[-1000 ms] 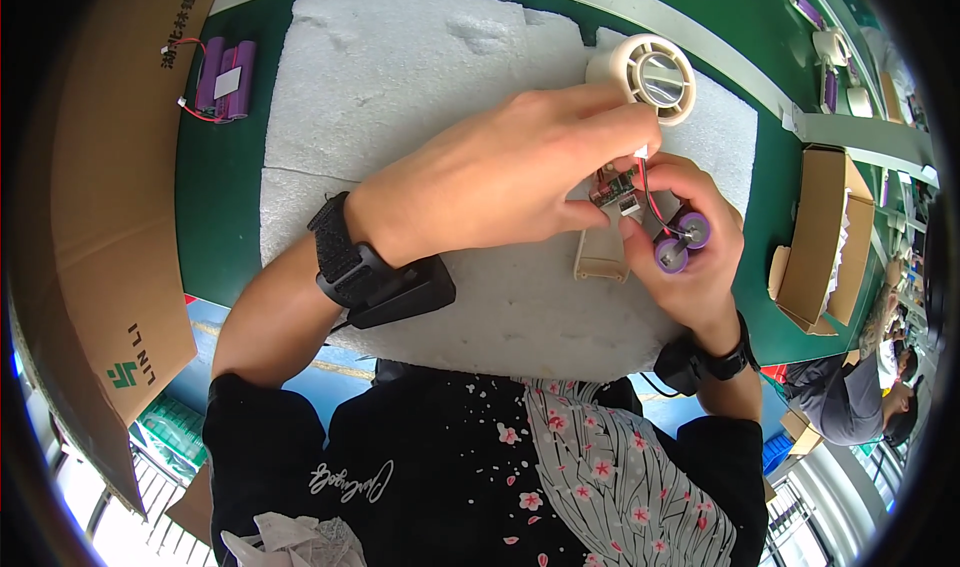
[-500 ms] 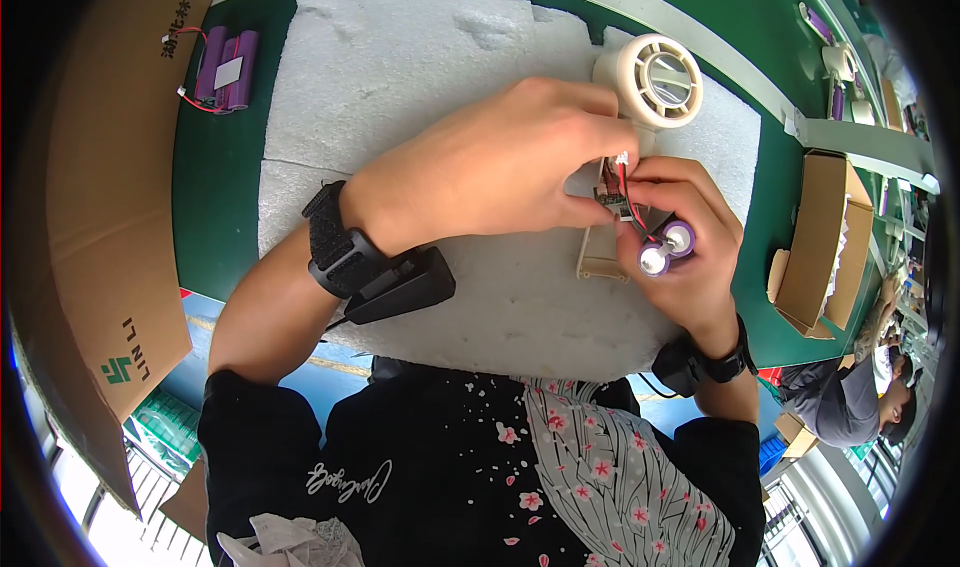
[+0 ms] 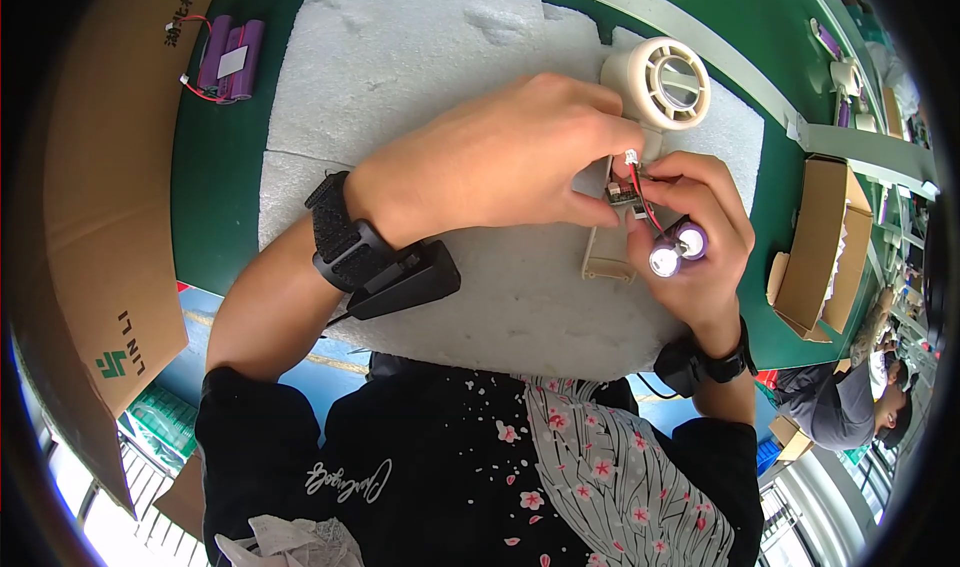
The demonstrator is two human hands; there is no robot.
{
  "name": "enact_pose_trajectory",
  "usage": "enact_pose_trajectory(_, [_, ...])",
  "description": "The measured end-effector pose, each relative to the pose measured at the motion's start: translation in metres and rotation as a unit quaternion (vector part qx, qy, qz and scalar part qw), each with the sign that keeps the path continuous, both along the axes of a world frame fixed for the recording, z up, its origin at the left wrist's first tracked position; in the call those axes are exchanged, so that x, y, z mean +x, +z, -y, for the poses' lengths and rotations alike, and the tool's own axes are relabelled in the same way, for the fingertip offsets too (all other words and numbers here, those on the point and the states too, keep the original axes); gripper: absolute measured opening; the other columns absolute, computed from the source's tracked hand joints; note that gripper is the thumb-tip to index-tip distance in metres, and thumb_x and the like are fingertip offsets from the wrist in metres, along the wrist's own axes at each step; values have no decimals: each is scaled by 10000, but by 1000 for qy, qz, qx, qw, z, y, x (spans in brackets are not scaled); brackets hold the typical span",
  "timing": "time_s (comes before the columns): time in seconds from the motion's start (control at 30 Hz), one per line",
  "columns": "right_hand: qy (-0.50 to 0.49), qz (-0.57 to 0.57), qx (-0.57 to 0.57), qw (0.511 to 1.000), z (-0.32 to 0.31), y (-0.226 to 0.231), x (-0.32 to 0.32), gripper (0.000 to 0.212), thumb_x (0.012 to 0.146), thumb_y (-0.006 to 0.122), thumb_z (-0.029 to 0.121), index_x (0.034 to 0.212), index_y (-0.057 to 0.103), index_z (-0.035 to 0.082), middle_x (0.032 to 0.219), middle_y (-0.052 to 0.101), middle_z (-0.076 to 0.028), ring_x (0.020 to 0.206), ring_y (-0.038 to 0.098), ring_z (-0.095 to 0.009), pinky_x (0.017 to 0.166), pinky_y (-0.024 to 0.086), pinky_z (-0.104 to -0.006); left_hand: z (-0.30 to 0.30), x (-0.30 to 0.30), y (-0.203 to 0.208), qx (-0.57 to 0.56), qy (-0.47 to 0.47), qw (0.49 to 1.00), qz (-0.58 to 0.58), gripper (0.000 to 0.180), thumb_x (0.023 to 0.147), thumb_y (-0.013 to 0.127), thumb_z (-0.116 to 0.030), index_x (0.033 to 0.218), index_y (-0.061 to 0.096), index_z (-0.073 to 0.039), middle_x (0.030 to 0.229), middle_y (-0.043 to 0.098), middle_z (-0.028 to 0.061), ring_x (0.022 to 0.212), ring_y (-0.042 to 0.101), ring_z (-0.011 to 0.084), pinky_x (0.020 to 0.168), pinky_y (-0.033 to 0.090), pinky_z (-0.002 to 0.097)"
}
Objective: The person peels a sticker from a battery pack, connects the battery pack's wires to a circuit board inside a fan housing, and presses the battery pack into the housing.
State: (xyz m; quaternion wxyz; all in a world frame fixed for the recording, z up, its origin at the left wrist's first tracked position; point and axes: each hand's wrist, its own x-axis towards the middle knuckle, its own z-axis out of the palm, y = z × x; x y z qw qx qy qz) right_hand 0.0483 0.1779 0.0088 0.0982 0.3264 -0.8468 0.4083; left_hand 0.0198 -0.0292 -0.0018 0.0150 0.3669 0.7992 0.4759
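A cream handheld fan [image 3: 622,79], its round slotted head at the far end, lies on the white foam sheet. Inside its open handle [image 3: 604,252] sits a small green circuit board [image 3: 622,195]. My left hand [image 3: 530,157] grips the handle below the head, thumb near the board; its lower fingers are hidden. A white plug [image 3: 631,157] on red and black wires rests by the left index fingertip. My right hand [image 3: 712,212] is closed round a purple two-cell battery pack [image 3: 690,244], bright ends facing up, with fingertips at the wires.
The foam sheet [image 3: 420,57] covers much of the green table [image 3: 225,227]. Another purple battery pack [image 3: 238,62] with wires lies at the left, beside a large cardboard box [image 3: 95,217]. An open carton [image 3: 815,257] stands right. A person [image 3: 840,407] is farther right.
The fan, both hands and the battery pack have shifted slightly to the right. The plug stands a little more clear of the left fingers, and the circuit board shows more.
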Motion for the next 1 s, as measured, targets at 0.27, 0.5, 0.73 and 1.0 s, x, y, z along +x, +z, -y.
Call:
enact_pose_trajectory(0.27, [-6,16,-7,1000,-7,-2,-1,288,631,720,-91,895,625,-28,864,641,-126,759,610,-216,677,497,-280,-3,1,1,5,18,1000,6,295,671,799,-102,852,576,-35,817,586,88,703,606,257,619,491,342])
enact_pose_trajectory(0.5, [-42,56,-10,997,-7,-2,3,261,699,704,-88,937,609,-41,848,636,-121,725,588,-157,677,480,-250,-6,5,2,-13,40,999,23,251,702,753,-73,871,569,-43,816,584,93,696,603,258,615,489,342])
enact_pose_trajectory(0.73, [-85,109,2,990,-1,1,8,240,729,705,-59,950,613,-38,855,648,-80,728,571,-93,660,473,-222,-18,16,-2,7,117,993,4,317,702,683,-21,975,529,-67,843,574,101,691,609,270,601,483,360])
enact_pose_trajectory(1.0, [-109,141,6,984,1,2,8,242,685,735,-18,908,643,-1,809,669,-91,700,661,-162,650,511,-259,-20,17,-3,-12,137,990,16,374,677,650,20,1004,489,-65,865,570,111,699,613,304,597,477,387])
